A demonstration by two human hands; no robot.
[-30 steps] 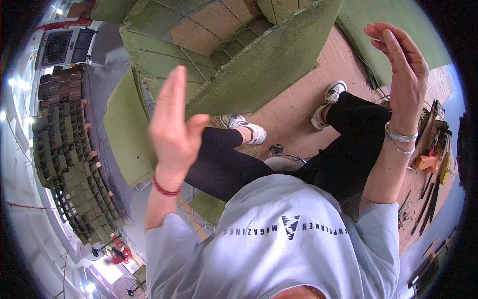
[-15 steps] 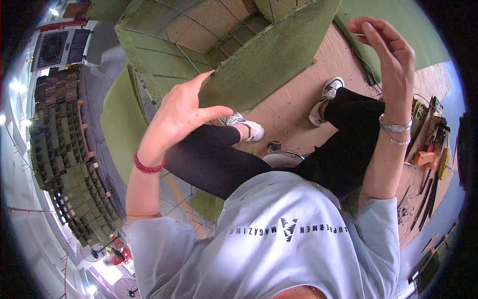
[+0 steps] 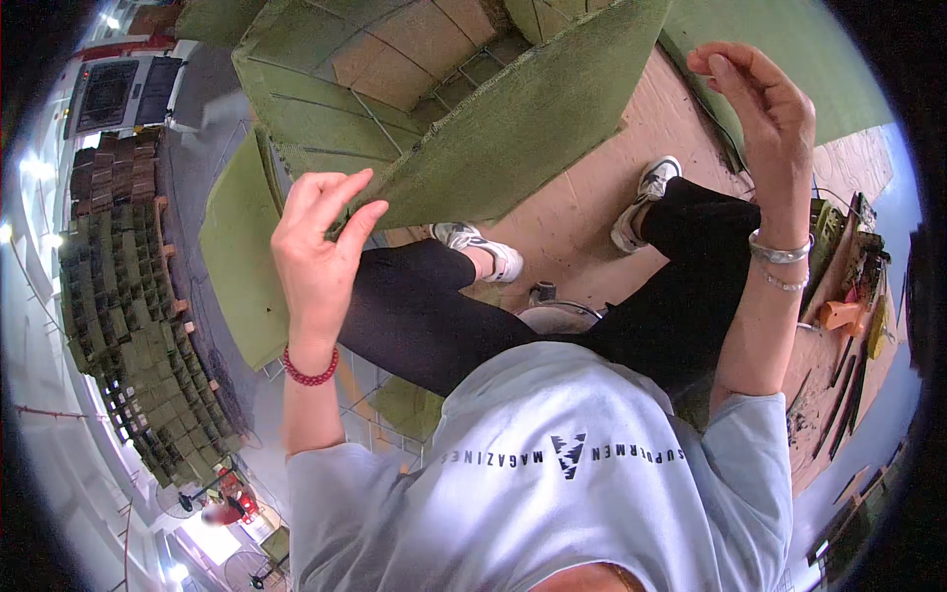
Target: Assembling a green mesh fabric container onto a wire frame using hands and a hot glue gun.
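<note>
A large box of green mesh panels over a thin wire frame (image 3: 533,128) stands before my knees, its top rim slanting up to the right. My left hand (image 3: 321,252) is at the near left corner of that rim, thumb and forefinger a little apart, with nothing visible between them. Whether its fingertips touch the mesh I cannot tell. Up at the right, away from the box, my right hand (image 3: 769,113) has its fingers curled and thumb and forefinger tips close together. Anything in that pinch is too small to make out.
Another green panel (image 3: 237,257) leans at the left. A flat green sheet (image 3: 789,69) lies at the far right. Tools, among them an orange-handled one (image 3: 841,316), lie on the brown board at right. Stacked dark green boxes (image 3: 128,296) stand far left.
My left hand has drawn back to the left from the rim, and its thumb has come closer to the fingers. My right hand has barely moved, slightly down and left.
</note>
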